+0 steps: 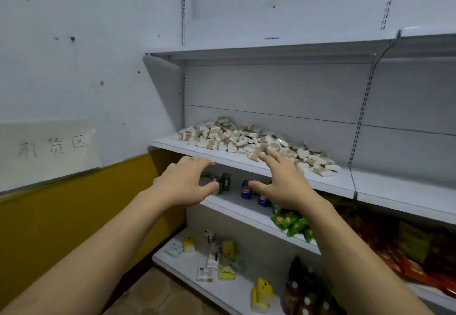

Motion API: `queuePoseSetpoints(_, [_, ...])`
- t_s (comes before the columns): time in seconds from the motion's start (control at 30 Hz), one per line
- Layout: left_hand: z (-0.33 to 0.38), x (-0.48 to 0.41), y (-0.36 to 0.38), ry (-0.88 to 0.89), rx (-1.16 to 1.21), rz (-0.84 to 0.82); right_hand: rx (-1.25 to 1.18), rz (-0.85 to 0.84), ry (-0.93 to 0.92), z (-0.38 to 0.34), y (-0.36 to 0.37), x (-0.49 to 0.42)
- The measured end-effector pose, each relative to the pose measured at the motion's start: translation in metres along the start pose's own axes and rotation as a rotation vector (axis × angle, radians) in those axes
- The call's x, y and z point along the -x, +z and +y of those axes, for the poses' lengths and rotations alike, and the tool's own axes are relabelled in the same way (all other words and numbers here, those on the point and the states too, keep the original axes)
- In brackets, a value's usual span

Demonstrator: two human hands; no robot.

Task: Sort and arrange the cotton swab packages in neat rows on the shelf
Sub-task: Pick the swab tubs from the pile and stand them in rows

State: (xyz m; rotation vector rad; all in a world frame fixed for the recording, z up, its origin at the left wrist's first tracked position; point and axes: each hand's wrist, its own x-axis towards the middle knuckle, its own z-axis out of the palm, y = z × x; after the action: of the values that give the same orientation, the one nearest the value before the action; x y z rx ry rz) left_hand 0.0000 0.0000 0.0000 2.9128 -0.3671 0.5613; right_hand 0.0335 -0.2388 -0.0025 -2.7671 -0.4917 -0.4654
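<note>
Clearly the sorting has barely begun. The cotton swab packages [246,139] lie in one loose heap on the middle shelf [217,153], spread from near its left end toward the upright on the right. They are piled highest against the back panel and thin out toward the front edge. Heart-shaped and flat packs lie mixed at every angle, and no row has been formed yet.

Both hands are reaching in, fingers spread and relaxed, holding nothing. The left hand [185,181] hovers at the front edge near the left end, over a bare strip of shelf. The right hand [283,184] is further along, and its fingertips [262,157] are at the front fringe of the heap. Whether they touch a pack I cannot tell.

The step in hand looks like the first gathering: getting into the heap to pull packs out. I judge that the next move calls for:
- drawing a few packs toward the bare front strip
- separating the heart-shaped packs from the others
- standing or laying them side by side along the front edge, starting at the left corner

The heap is loose, so a broad sweep could push packs over the front edge onto the small bottles [246,190] on the shelf below.
</note>
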Motion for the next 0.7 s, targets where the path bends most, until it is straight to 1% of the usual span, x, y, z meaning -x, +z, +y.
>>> queuePoseSetpoints(0.2, [-0.007,-0.076,0.029,-0.04,-0.048,-0.041,-0.079,0.006,-0.02,0.048,0.029,-0.068])
queuePoseSetpoints(0.4, [-0.025,-0.146,0.054,-0.105,-0.065,0.013,-0.153,0.021,-0.051,0.083,0.052,-0.143])
queuePoseSetpoints(0.53, [-0.052,-0.155,0.065,-0.195,-0.071,0.014,-0.16,-0.039,-0.124,0.076,0.074,-0.178])
queuePoseSetpoints(0.7, [-0.1,-0.165,0.067,-0.308,-0.062,0.039,-0.19,-0.038,-0.174,0.049,0.102,-0.228])
